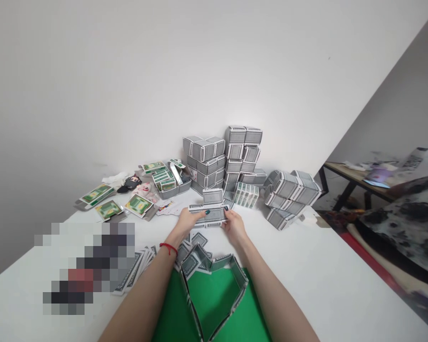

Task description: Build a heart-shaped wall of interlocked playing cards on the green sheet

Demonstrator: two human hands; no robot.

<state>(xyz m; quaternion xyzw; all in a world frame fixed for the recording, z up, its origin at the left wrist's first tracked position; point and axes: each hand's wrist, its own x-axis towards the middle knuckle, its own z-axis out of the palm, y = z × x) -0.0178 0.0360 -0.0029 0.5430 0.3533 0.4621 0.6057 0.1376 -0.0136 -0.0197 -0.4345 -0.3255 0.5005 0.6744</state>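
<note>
My left hand (pixel 187 222) and my right hand (pixel 234 225) hold a strip of interlocked grey-backed playing cards (pixel 214 214) between them, above the white table. Both thumbs press on its near face; the fingers behind it are partly hidden. One card stands up along the strip's far side. Closer to me, a heart-shaped frame of joined playing cards (pixel 239 276) rests over a green surface (pixel 217 297). Loose playing cards (pixel 189 264) lie face down between the frame and my left wrist, which wears a red cord.
Blocks built from folded cards (pixel 204 166) and a taller card tower (pixel 243 153) stand against the wall. Another card block (pixel 292 192) leans at right. Green card packs (pixel 139 204) lie at left, fanned cards (pixel 130 274) nearer. A side table (pixel 360 175) stands at far right.
</note>
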